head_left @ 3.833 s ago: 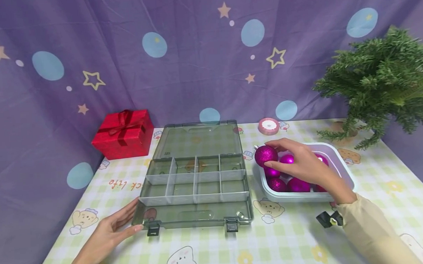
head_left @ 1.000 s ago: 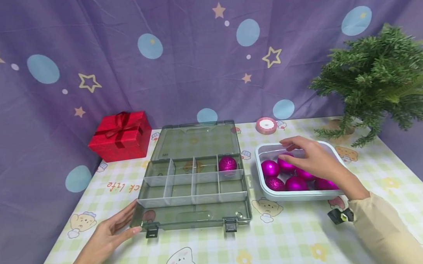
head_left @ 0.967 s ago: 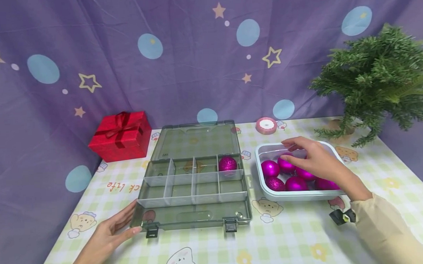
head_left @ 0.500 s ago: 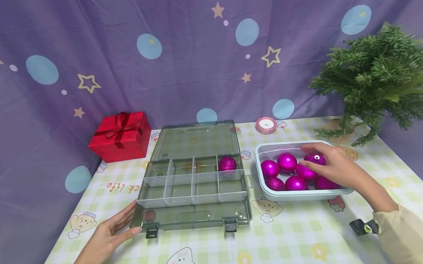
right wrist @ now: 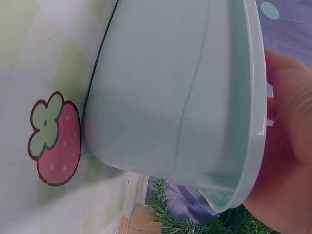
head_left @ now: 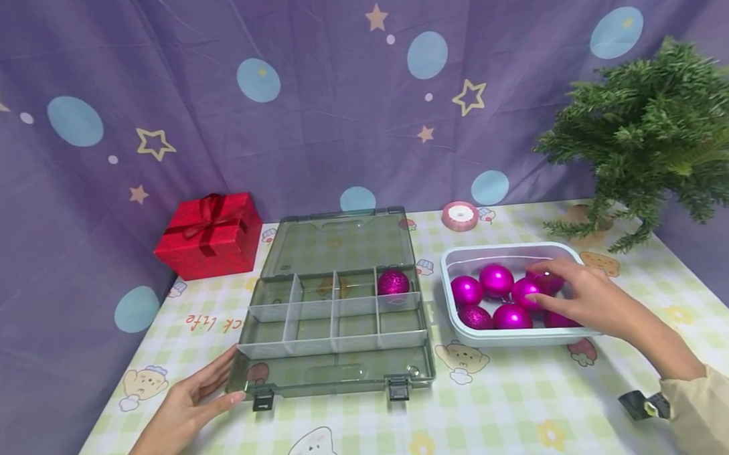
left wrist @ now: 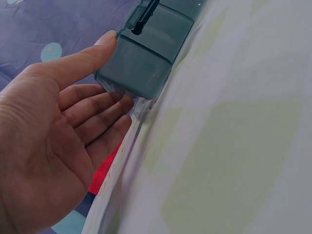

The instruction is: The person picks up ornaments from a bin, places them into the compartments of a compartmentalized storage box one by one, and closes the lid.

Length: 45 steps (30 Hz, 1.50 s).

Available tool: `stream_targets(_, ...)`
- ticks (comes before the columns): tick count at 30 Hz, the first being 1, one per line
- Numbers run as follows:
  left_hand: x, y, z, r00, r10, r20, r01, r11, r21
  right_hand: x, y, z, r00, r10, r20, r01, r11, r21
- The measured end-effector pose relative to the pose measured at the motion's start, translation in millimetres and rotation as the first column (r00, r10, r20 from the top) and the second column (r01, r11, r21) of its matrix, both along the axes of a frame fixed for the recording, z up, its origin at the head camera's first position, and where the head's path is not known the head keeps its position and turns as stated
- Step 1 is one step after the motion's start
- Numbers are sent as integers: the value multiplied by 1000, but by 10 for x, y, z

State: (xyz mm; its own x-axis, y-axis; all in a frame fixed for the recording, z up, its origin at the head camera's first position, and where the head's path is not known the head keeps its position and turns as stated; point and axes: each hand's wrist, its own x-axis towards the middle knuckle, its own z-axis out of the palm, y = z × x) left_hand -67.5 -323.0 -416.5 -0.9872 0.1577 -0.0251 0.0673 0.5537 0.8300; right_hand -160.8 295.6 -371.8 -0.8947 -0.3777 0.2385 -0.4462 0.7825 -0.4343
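Note:
My left hand (head_left: 187,411) lies by the near left corner of a clear grey-green divided storage box (head_left: 339,372), its lid folded back. In the left wrist view, the thumb and extended fingers of that hand touch the box's end. One glittery magenta bauble (head_left: 393,284) sits in the back right compartment. Over the right side of a pale blue plastic tub (head_left: 525,339), my right hand (head_left: 590,298) reaches in with loosely bent fingers around a shiny magenta bauble (head_left: 526,294). No bauble is lifted. Several other baubles lie there. In the right wrist view the tub's wall hides the fingertips.
A red gift box (head_left: 211,236) with a dark red bow stands at the back left. Behind the tub lies a pink ribbon spool (head_left: 460,215). A small artificial fir tree (head_left: 656,130) leans over the back right. A purple curtain (head_left: 331,121) hangs behind the checked tablecloth (head_left: 371,428).
The glittery bauble once held in my right hand now sits in the box's back right compartment. That hand has since moved right across the tub. My left hand has stayed in place.

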Motion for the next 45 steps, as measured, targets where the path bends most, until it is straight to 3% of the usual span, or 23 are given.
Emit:
stream_targets(3,1,1,-4,1000,4,2,-4,1000,2,-3,0,-18,1000,0,0,0,1000,7)
stream_targets(12,-2,3,-4,1000,1,1,-1,1000,10,-22,17,-92,995,22,-97,-19,999,32)
stream_targets(26,11,-2,-11,1000,-10,-24,10,1000,21,-40,14,-95,997,53,-50,-49,996,80)
stream_targets(34,5,8,13,999,14,30,-14,1000,-9,-42,4,-77,997,58,-55,-53,995,83)
stream_targets(41,22,14,11,1000,10,27,-10,1000,0,-34,-17,19,999,37,-6,-36,998,43)
stream_targets(45,16,19,23,1000,8,28,-9,1000,5,-53,-52,60,999,48,-25,-48,999,11)
